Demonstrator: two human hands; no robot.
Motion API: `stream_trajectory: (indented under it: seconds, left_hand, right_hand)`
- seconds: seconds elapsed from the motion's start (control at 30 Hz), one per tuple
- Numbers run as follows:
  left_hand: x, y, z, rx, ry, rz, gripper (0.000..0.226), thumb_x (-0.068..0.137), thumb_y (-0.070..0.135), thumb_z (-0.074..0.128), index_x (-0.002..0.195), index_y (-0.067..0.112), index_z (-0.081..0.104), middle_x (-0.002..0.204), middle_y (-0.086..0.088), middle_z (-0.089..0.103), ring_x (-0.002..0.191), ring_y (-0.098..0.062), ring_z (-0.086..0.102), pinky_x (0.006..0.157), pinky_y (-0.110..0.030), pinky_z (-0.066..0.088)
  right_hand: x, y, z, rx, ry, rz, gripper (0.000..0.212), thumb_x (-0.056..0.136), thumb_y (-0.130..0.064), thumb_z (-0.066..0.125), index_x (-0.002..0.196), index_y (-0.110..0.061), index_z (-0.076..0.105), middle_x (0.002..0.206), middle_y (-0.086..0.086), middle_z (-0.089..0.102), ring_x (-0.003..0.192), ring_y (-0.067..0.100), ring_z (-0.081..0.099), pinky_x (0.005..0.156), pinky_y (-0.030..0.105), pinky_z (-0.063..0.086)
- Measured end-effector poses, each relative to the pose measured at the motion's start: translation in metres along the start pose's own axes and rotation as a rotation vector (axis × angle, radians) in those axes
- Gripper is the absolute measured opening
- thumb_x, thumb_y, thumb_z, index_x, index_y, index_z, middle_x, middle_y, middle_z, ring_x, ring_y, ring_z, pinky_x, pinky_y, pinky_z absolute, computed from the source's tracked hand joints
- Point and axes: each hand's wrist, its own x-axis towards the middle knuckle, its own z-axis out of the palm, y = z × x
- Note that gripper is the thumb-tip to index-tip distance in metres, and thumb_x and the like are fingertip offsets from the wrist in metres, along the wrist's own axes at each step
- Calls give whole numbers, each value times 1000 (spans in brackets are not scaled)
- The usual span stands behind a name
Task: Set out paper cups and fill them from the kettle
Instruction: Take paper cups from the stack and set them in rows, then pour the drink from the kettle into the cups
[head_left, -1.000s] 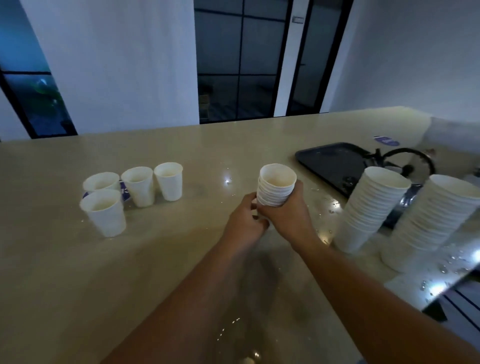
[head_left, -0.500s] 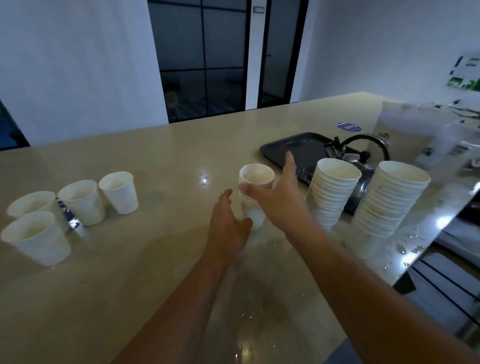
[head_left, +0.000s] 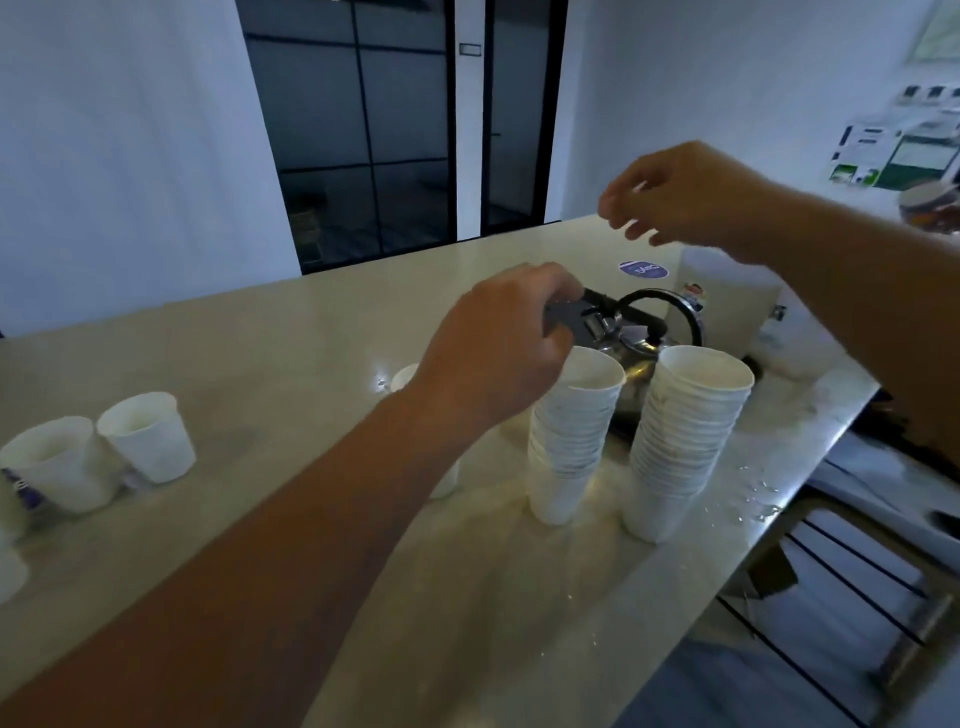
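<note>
Two cup stacks (head_left: 571, 436) stand side by side before the kettle (head_left: 644, 338) (single cups (head_left: 145, 436) far left)

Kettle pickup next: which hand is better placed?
Probably right. The right hand hangs empty in the air above and behind the kettle, fingers loosely curled. The left hand sits low at the nearer cup stack, fingers hidden.

Two tall stacks of paper cups (head_left: 571, 436) (head_left: 680, 441) stand just before one kettle (head_left: 644, 338); left of it, several single cups (head_left: 148, 439), partly cropped.
</note>
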Motion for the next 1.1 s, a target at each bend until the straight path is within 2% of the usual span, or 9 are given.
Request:
stream_trajectory:
  seconds: [0.03, 0.1, 0.2, 0.33, 0.43, 0.53, 0.73, 0.97, 1.1]
  left_hand:
    - [7, 4, 4, 15, -38, 39, 29, 92, 14, 54, 119, 20, 66, 115, 6, 66, 103, -12, 59, 91, -29, 50]
    - [18, 10, 12, 39, -100, 70, 30, 93, 14, 51, 118, 18, 67, 114, 1, 68, 103, -18, 62, 90, -41, 51]
    - [32, 14, 20, 64, -136, 59, 30, 95, 14, 48, 118, 18, 67, 112, 0, 70, 101, -19, 63, 89, -43, 52]
    - [43, 15, 19, 60, -148, 25, 31, 96, 15, 48, 119, 21, 67, 115, 3, 69, 104, -16, 61, 92, -40, 52]
    - [48, 14, 17, 73, -141, 9, 28, 96, 17, 50, 118, 23, 67, 113, 5, 68, 104, -14, 60, 92, -38, 52]
    - [48, 11, 14, 84, -137, -9, 27, 97, 19, 51, 117, 25, 67, 113, 6, 68, 103, -12, 61, 92, -38, 52]
    - [40, 2, 9, 118, -108, -30, 26, 97, 22, 53, 117, 30, 67, 114, 10, 68, 104, -10, 60, 92, -35, 52]
    - [29, -13, -12, 121, -32, -28, 25, 96, 22, 54, 115, 30, 68, 116, 12, 68, 104, -9, 62, 95, -31, 52]
    - [28, -18, -26, 164, 36, -19, 22, 96, 21, 55, 114, 28, 67, 126, 8, 65, 115, -10, 57, 95, -22, 41]
  right_hand:
    - [11, 18, 1, -68, -11, -2, 6, 91, -27, 68, 91, -24, 73, 98, 5, 73, 92, 23, 69, 86, 38, 54]
    - [31, 59, 8, -231, -53, 27, 16, 90, -33, 70, 98, -21, 75, 106, 5, 72, 100, 26, 65, 91, 39, 50]
    - [52, 117, 22, -460, -71, 94, 36, 92, -39, 67, 120, -17, 66, 125, 9, 63, 113, 29, 57, 96, 37, 43]
    - [67, 167, 40, -353, -29, 179, 54, 95, -33, 63, 140, -8, 48, 138, 15, 51, 124, 33, 49, 102, 35, 38]
    - [76, 183, 45, -228, -7, 229, 39, 98, -30, 61, 120, 1, 62, 104, 15, 64, 90, 29, 61, 81, 33, 47]
    - [77, 189, 47, -130, 23, 240, 35, 97, -34, 62, 89, -1, 68, 71, 13, 57, 59, 21, 48, 57, 28, 37]
    - [76, 194, 52, -4, 112, 259, 31, 94, -32, 67, 79, -5, 68, 60, 7, 52, 51, 18, 43, 54, 27, 36]
    - [77, 193, 51, -3, 137, 267, 38, 93, -36, 67, 88, 1, 71, 64, 11, 54, 53, 20, 44, 54, 27, 36]
    - [80, 176, 41, 27, 148, 264, 36, 92, -35, 69, 81, 0, 68, 62, 10, 51, 52, 21, 42, 51, 25, 37]
